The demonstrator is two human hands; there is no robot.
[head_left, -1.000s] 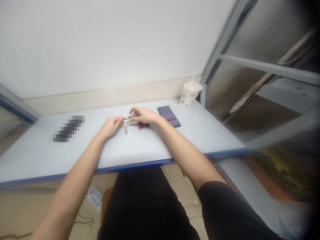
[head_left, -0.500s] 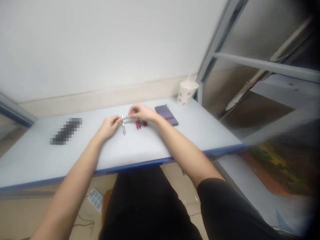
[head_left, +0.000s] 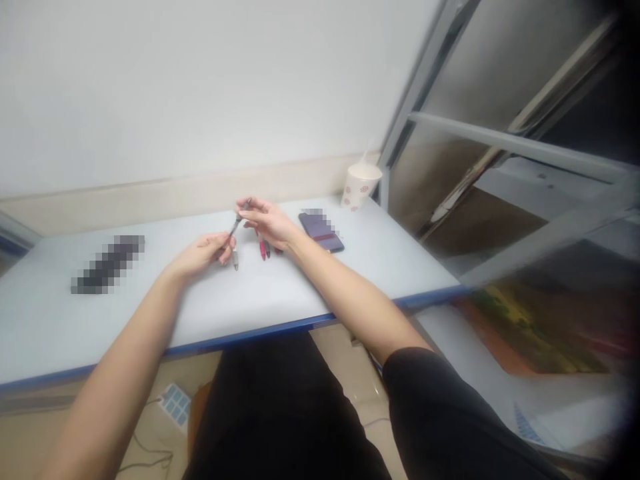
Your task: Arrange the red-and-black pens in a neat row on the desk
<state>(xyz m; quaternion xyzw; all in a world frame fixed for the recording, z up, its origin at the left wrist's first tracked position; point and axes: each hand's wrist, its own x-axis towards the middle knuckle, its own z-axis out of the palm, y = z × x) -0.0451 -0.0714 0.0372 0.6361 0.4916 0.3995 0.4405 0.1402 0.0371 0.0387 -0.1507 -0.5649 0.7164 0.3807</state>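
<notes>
Between my hands a slim dark pen [head_left: 233, 229] is held at a slant above the tabletop. Its lower end is pinched by my left hand [head_left: 203, 255], while the fingers of my right hand [head_left: 270, 224] close around the upper end. Just below my left fingers lies a silver-white pen [head_left: 236, 260], its upper part hidden by the hand. Under my right hand, a red pen [head_left: 263, 251] and a dark pen [head_left: 268, 251] lie side by side, partly covered. A bit of another red item [head_left: 278, 251] shows beside them.
A phone [head_left: 327, 239] lies right of my right hand. Behind it a patterned paper cup [head_left: 360, 188] stands near the wall. A blurred-out dark object [head_left: 107, 267] is at the left. The white table [head_left: 240, 303] has a blue front edge; a power strip [head_left: 175, 405] lies below.
Both hands have lifted off the tabletop. The dark pen is now raised between them, and the silver-white pen at my left fingers lies partly covered. The view has shifted slightly.
</notes>
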